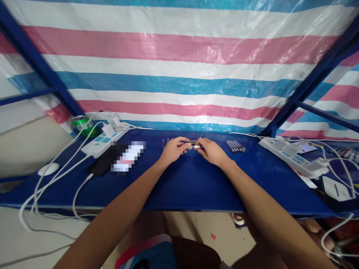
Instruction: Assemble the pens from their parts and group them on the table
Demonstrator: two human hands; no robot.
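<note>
Both hands meet over the middle of the blue table (193, 186). My left hand (174, 149) is closed on one end of a slim pen (194, 147) with a white section and a darker part. The fingers of my right hand (211, 150) close round its other end. A second dark, thin pen-like piece (192, 142) shows just behind it, between the fingertips; whether it is held I cannot tell. To the right lies a row of several grey pens (235, 146), side by side. More slim pieces (168, 141) peek out behind my left hand, mostly hidden.
A white power strip (104, 141) with plugs, a green can (82, 125), a black phone (102, 162) and a blurred-out screen (128, 157) are at the left. Another power strip (293, 157) and a white device (336, 188) stand right. White cables hang over the front edge.
</note>
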